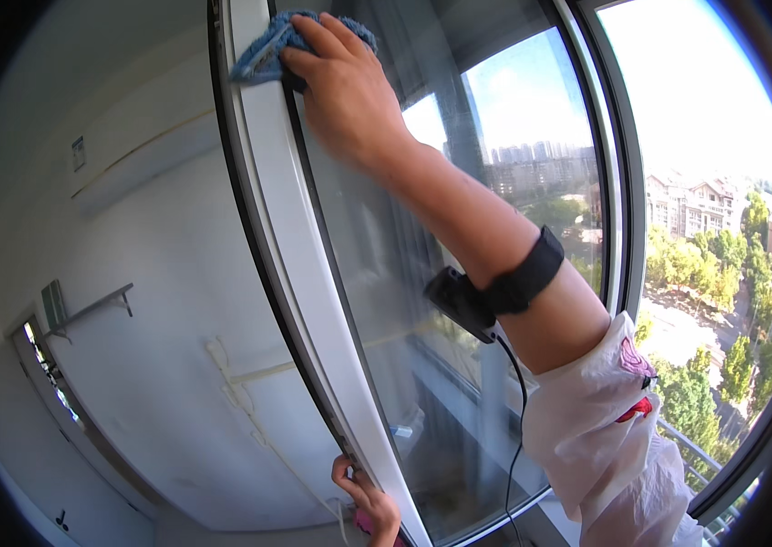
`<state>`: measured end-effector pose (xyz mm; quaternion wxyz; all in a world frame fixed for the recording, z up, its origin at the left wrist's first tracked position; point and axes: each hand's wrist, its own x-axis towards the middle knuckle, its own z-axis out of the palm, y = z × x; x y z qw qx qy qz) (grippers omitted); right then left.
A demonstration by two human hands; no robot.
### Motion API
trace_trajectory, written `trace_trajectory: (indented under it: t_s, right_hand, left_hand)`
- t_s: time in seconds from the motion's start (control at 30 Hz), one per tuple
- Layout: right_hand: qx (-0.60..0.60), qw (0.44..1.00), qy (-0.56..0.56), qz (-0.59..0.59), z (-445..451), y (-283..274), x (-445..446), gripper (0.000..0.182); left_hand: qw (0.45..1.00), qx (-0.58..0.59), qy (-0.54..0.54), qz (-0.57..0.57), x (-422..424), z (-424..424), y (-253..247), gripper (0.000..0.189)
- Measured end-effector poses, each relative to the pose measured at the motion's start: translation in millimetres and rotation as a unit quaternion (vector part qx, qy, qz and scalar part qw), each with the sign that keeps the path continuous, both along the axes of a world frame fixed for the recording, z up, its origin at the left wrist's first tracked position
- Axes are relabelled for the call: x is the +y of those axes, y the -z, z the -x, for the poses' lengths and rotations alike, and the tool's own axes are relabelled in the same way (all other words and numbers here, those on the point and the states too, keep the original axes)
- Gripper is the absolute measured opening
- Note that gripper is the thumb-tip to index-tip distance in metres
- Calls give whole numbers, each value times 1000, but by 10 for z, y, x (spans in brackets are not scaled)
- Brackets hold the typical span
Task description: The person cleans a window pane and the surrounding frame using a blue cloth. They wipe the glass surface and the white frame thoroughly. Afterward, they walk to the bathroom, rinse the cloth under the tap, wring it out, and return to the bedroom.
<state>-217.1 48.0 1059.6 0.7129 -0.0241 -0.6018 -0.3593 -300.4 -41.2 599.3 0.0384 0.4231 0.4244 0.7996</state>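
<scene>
My right hand (352,102) presses a blue terry cloth (266,51) against the upper part of a white window sash frame (304,225), where the frame meets the glass pane (386,225). The cloth is bunched under my fingers and overlaps both frame and glass. Low down, my left hand (369,496) grips the outer edge of the same sash, its fingers curled around the dark seal strip (276,301). The sash stands swung inward.
A black strapped device (461,301) with a dangling cable (517,437) sits on my right forearm. Right of the sash is the open window frame (625,171), with trees (700,267) and buildings outside. A wall shelf (95,308) and a door (58,437) stand behind, at left.
</scene>
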Motion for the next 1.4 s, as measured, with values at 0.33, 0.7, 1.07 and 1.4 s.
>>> trace_trajectory:
  t_s: [0.33, 0.7, 1.07, 1.4]
  right_hand:
    - [-157, 970, 43, 178, -395, 1769, -460, 31]
    - [-161, 778, -358, 490, -697, 2973, -795, 27]
    - [76, 103, -861, 492, -1208, 3611, -866, 44]
    - [-109, 120, -675, 720, -2041, 4137, -1228, 56]
  left_hand:
    - [1000, -27, 4, 6, -35, -23, -22, 25]
    - [995, 70, 47, 49, -158, 166, -51, 26]
    - [993, 110, 0, 35, -761, -199, -479, 26]
    - [760, -187, 589, 201, -750, -745, -459, 43]
